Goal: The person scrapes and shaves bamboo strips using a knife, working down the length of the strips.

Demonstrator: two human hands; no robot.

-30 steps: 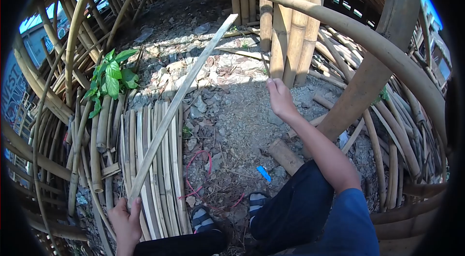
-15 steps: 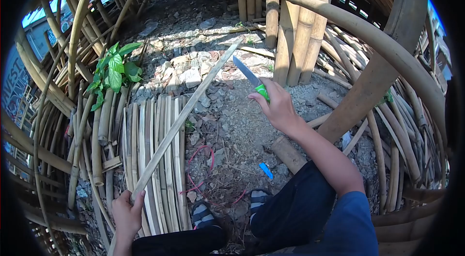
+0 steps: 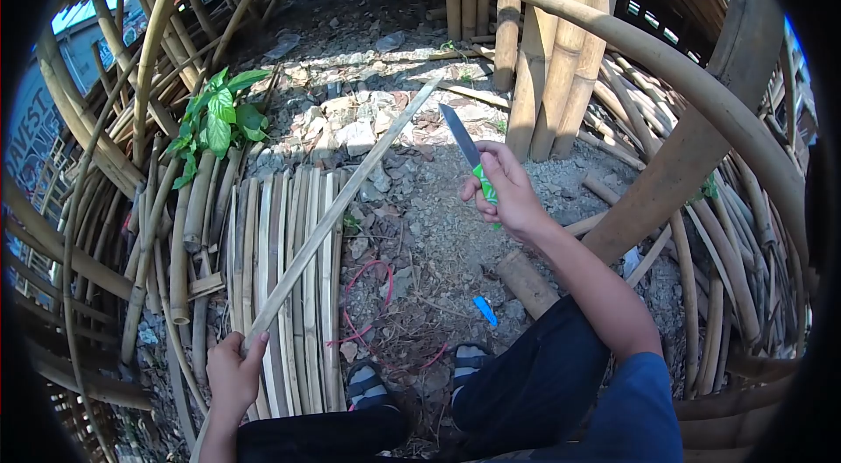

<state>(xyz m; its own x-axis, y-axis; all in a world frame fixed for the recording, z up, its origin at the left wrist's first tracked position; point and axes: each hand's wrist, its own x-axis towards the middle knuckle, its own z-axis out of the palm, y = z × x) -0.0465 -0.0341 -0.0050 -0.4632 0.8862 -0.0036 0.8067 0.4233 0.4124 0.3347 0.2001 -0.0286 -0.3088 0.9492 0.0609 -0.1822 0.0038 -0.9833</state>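
Note:
My left hand (image 3: pixel 233 375) is closed around the lower part of a long, flat bamboo strip (image 3: pixel 342 202), which slants up and to the right across the view. In my right hand (image 3: pixel 506 187) is a knife (image 3: pixel 461 135) with a green-and-white handle and a grey blade. Its blade points up and slightly left, apart from the strip's upper end. Beneath the bamboo strip lies a row of split bamboo slats (image 3: pixel 289 288), side by side on the ground.
A leafy green plant (image 3: pixel 219 117) grows beside the stacked poles at left. A curved bamboo pole (image 3: pixel 604 25) arches across the upper right, near a thick slanted post (image 3: pixel 674 156). Pink string (image 3: pixel 366 263), a blue piece (image 3: pixel 484 311) and a cut bamboo length (image 3: pixel 526 282) lie on the ground.
My right hand has turned its grip on the knife, and the blade now stands more upright and a little further right. The left hand keeps the strip at nearly the same slant.

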